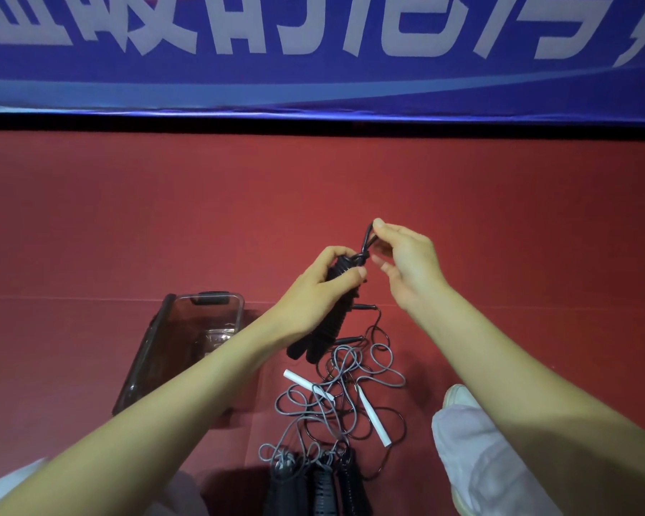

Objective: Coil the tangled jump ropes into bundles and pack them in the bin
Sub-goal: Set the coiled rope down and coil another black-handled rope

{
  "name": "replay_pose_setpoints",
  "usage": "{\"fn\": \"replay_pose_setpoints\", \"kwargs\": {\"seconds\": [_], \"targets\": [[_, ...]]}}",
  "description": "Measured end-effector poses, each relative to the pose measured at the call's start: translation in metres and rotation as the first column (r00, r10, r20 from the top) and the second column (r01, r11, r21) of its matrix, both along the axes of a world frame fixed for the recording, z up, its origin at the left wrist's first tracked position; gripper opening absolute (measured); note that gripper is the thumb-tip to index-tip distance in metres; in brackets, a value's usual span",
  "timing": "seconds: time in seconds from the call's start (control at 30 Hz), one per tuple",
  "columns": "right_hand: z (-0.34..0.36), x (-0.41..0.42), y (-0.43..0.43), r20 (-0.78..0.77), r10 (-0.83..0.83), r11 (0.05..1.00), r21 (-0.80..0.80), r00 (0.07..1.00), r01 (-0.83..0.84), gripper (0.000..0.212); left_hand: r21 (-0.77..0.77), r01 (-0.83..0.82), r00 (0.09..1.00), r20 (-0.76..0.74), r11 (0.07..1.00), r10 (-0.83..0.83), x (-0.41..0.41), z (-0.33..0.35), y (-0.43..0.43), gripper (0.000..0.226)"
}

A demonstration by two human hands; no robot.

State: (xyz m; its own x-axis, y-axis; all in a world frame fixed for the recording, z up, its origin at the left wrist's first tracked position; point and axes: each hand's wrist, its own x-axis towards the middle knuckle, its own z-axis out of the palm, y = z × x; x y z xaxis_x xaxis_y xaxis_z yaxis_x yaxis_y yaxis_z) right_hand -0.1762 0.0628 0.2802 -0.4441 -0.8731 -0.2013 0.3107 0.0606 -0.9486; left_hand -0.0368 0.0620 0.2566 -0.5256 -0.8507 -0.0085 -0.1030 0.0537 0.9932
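Left hand (326, 273) grips the black rope bundle (324, 329), right hand (406, 262) pinches its loop (368, 235), before a blue banner (313, 87) with cropped, unreadable white characters.

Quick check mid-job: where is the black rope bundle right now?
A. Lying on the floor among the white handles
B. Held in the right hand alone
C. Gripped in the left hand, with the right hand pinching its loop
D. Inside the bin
C: the left hand grips the black bundle above the floor, while the right hand pinches its cord loop.
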Motion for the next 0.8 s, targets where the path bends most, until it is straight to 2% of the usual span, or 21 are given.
{"fn": "replay_pose_setpoints", "kwargs": {"seconds": [0.1,0.27,0.5,0.6,0.67,0.8], "targets": [[-0.006,-0.006,-0.004,0.122,-0.040,0.995,0.100,0.992,0.028,0.018,0.117,-0.012,1.000,0.000,0.993,0.012,-0.003,-0.001,0.003,0.013],[-0.016,-0.012,-0.010,0.208,-0.076,0.974,0.224,0.975,0.028,0.017,0.188,-0.012,1.000,0.011,0.982,0.011,-0.004,-0.008,0.005,0.009],[-0.017,-0.013,-0.012,0.109,-0.009,0.982,0.191,0.994,-0.012,0.018,0.163,-0.010,1.000,0.020,0.987,0.007,-0.003,-0.006,0.006,0.014],[-0.011,-0.013,-0.013,-0.067,0.102,0.994,0.056,0.993,-0.098,0.016,0.161,-0.027,0.999,-0.041,0.987,0.034,-0.003,-0.006,0.003,0.017],[-0.008,-0.012,-0.012,-0.127,0.143,0.989,-0.024,0.982,-0.147,0.014,0.188,0.007,0.996,-0.085,0.982,0.009,-0.004,-0.006,0.001,0.024],[-0.006,-0.012,-0.010,-0.132,0.202,0.977,-0.044,0.970,-0.210,0.010,0.249,0.122,0.991,-0.092,0.961,-0.102,0.000,-0.011,-0.003,0.065]]}}
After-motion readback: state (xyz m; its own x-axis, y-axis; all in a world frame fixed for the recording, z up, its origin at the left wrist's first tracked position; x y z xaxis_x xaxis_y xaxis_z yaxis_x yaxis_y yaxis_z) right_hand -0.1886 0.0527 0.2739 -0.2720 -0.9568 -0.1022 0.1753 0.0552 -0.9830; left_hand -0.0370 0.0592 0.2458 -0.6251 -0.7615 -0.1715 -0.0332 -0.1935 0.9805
